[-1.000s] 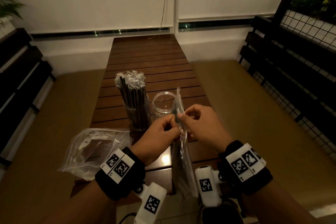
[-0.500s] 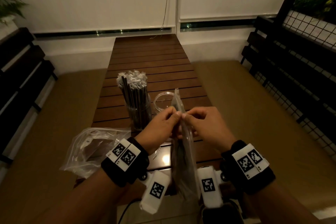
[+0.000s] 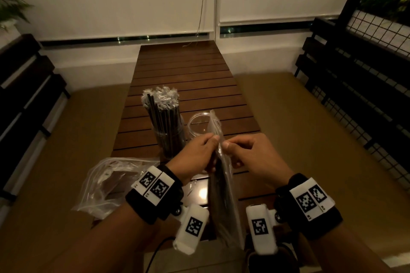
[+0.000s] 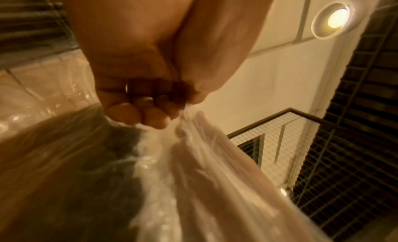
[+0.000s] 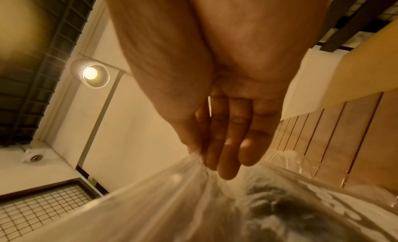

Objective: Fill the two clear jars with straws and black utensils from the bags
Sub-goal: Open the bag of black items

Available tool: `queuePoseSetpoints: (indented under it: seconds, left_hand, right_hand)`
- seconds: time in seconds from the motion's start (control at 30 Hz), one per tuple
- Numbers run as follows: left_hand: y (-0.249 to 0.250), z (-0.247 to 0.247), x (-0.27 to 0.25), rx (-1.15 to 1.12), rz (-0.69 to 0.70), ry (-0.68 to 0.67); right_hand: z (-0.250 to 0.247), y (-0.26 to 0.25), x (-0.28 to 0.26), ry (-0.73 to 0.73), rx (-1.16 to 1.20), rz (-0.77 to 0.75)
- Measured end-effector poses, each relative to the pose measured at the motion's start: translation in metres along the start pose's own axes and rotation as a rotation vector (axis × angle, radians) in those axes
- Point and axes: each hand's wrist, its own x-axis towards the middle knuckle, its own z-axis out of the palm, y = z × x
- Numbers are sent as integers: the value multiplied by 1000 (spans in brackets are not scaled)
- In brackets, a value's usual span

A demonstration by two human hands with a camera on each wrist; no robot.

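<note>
Head view: the straw jar (image 3: 170, 139) is filled, the second jar (image 3: 198, 126) left empty mid-table; the utensil bag (image 3: 224, 195) is pinched by left hand (image 3: 195, 157) and right hand (image 3: 250, 157) at the near edge. Wrist views — fingertips (image 4: 137, 112) curled, fingers (image 5: 224, 152) nipping plastic; bag unopened.

Left hand (image 3: 195, 153) and right hand (image 3: 250, 155) pinch opposite sides of an upright clear plastic bag of dark utensils (image 3: 224, 195), with a straw-filled clear jar (image 3: 168, 131) and an empty clear jar (image 3: 198, 125) just beyond them on the slatted wooden table (image 3: 188, 77), crumpled clear bag (image 3: 106, 184) left of the left wrist.
</note>
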Motion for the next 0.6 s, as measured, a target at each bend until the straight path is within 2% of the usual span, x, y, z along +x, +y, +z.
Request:
queuePoseSetpoints:
  seconds: [0.07, 0.3, 0.47, 0.6]
  left_hand:
    - [-3, -3, 2, 69, 11, 13]
    - [-10, -31, -6, 178, -25, 117]
    - [-15, -41, -14, 224, -30, 106]
    - [-12, -34, -13, 220, -5, 151]
  right_hand:
    - [-4, 2, 1, 33, -16, 22]
    - [-37, 14, 5, 351, -183, 115]
    - [-55, 21, 1, 381, -326, 94]
    - [-52, 21, -6, 380, -277, 37]
